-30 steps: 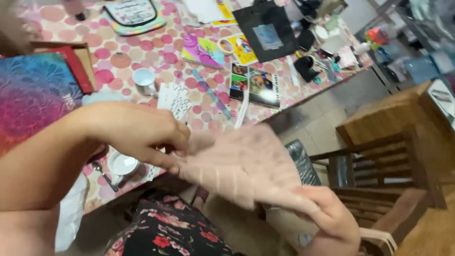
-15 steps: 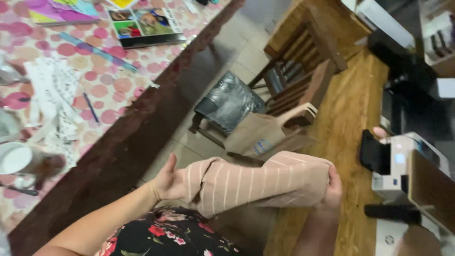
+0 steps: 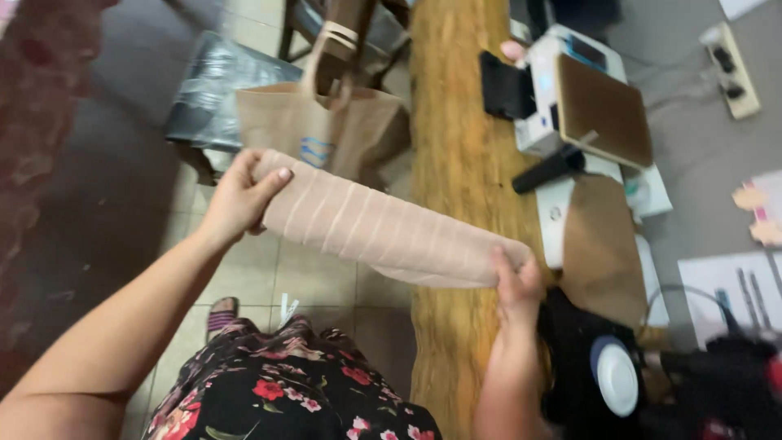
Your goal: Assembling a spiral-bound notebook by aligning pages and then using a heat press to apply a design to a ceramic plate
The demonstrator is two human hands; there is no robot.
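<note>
A beige striped cloth (image 3: 383, 224), folded into a long band, stretches between both hands above the tiled floor. My left hand (image 3: 240, 195) grips its left end, thumb on top. My right hand (image 3: 515, 281) pinches the right end over the edge of a long wooden slab table (image 3: 456, 122). The cloth hangs level with a slight sag to the right.
A white heat press (image 3: 582, 106) with a brown plate and black handle sits on the wooden table. A tan tote bag (image 3: 318, 130) hangs from a wooden chair. Black fabric with a white round patch (image 3: 611, 375) lies lower right. Papers lie at far right.
The view swung right, away from the patterned table toward the wooden table and heat press. The cloth has been pulled out longer between the hands and now reaches the wooden table's edge.
</note>
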